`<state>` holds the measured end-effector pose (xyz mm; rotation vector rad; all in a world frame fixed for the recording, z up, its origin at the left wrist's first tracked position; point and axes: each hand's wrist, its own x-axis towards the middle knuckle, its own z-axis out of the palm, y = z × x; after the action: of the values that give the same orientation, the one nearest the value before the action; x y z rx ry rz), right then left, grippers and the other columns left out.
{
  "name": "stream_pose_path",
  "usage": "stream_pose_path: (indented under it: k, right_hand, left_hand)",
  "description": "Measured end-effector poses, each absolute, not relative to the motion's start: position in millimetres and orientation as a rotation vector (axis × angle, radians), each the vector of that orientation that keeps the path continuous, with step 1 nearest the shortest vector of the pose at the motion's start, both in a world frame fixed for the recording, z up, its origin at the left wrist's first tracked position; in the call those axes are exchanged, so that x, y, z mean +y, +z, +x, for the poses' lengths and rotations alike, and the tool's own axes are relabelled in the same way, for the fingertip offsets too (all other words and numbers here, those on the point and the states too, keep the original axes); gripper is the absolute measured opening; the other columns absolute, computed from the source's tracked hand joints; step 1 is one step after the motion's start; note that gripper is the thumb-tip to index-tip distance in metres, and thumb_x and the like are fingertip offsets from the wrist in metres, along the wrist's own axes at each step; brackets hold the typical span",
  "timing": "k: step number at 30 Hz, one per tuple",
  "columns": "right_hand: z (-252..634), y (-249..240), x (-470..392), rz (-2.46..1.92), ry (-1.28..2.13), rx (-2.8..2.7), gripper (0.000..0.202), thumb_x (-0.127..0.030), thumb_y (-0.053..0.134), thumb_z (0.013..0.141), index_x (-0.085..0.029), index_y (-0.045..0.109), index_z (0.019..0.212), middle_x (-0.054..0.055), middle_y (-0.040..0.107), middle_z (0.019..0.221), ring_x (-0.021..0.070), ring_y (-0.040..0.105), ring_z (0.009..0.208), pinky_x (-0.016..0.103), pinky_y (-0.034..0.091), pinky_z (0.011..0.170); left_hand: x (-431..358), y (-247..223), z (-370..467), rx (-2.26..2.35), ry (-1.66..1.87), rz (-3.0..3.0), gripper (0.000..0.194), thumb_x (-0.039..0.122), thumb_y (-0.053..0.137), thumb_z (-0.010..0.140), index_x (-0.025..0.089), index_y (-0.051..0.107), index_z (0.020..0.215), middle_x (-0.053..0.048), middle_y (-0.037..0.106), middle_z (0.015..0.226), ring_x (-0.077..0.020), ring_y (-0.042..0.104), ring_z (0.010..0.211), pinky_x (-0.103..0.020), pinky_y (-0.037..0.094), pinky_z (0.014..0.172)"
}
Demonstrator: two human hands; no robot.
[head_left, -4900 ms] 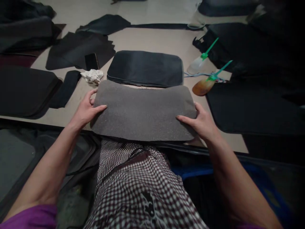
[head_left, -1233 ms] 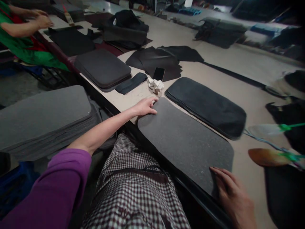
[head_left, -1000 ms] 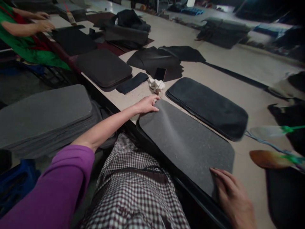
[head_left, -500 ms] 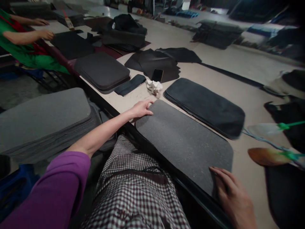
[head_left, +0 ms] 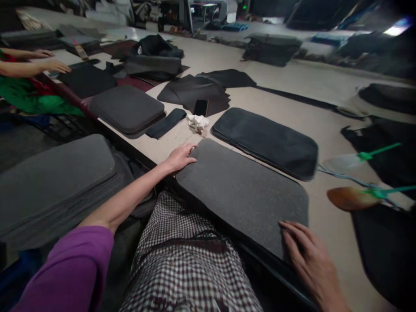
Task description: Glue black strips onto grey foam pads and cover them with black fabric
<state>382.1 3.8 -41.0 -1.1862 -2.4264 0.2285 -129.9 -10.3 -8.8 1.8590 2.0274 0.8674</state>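
Note:
A dark grey panel with rounded corners (head_left: 240,190) lies flat along the table's near edge, its surface speckled. At its left end, my left hand (head_left: 179,158) rests on the corner with thumb and fingers apart. My right hand (head_left: 307,251) touches the near right part of the panel, fingers stretched over its surface and not closed round it. Just beyond lies a small stack of smooth black rounded panels (head_left: 266,141). Near my left hand are a crumpled white cloth (head_left: 197,123), a phone (head_left: 200,107) and a dark strip (head_left: 167,123).
Stacked grey panels (head_left: 55,164) stand left, below the table. More dark panels (head_left: 128,108) and fanned black sheets (head_left: 195,93) lie on the table (head_left: 289,102). At right are two brushes with green handles, one brown-headed (head_left: 347,198). A co-worker's hand (head_left: 55,66) is far left.
The view has shifted, so the table's contents sit further left. Both my hands stay on the grey panel in about the same places. The co-worker's nearer hand has opened out.

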Motion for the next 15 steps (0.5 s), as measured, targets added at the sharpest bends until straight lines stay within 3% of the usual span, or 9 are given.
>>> stream_pose_path:
  k: [4, 7, 11, 15]
  right_hand:
    - [368.7, -35.5, -4.5, -1.204, 0.152, -2.387, 0.051, -0.065, 0.045, 0.101, -0.022, 0.068, 0.118, 0.011, 0.066, 0.122, 0.0309, 0.062, 0.112, 0.049, 0.049, 0.101]
    - [362.4, -32.1, -7.8, -1.213, 0.118, -2.370, 0.052, -0.065, 0.044, 0.102, -0.021, 0.068, 0.118, 0.011, 0.066, 0.121, 0.0310, 0.061, 0.112, 0.048, 0.049, 0.101]
    - [361.4, -30.3, -8.4, -1.217, 0.125, -2.363, 0.049, -0.062, 0.046, 0.103, -0.021, 0.067, 0.119, 0.011, 0.066, 0.122, 0.0302, 0.060, 0.112, 0.048, 0.048, 0.102]
    - [362.6, -30.3, -8.7, -1.217, 0.151, -2.364, 0.046, -0.059, 0.048, 0.103, -0.021, 0.067, 0.121, 0.011, 0.065, 0.123, 0.0298, 0.060, 0.113, 0.047, 0.048, 0.102]
  left_hand:
    - [-13.4, -6.3, -122.7, 2.220, 0.792, 1.904, 0.062, 0.032, 0.075, 0.087, 0.017, 0.051, 0.142, -0.015, 0.055, 0.139, -0.0303, 0.051, 0.131, -0.047, 0.044, 0.108]
    - [-20.7, 3.8, -95.4, 2.294, 0.761, 2.006, 0.060, 0.041, 0.060, 0.098, 0.015, 0.042, 0.150, -0.019, 0.047, 0.151, -0.0319, 0.043, 0.141, -0.050, 0.038, 0.114]
    - [-30.4, 11.8, -49.1, 1.783, 0.481, 2.480, 0.065, 0.058, 0.038, 0.104, 0.023, 0.033, 0.159, -0.014, 0.030, 0.168, -0.0270, 0.025, 0.156, -0.048, 0.022, 0.124]
    - [-30.8, 2.0, -32.3, 1.539, 0.131, 2.584, 0.075, 0.070, 0.031, 0.100, 0.028, 0.029, 0.162, -0.009, 0.023, 0.171, -0.0264, 0.019, 0.158, -0.049, 0.008, 0.126]
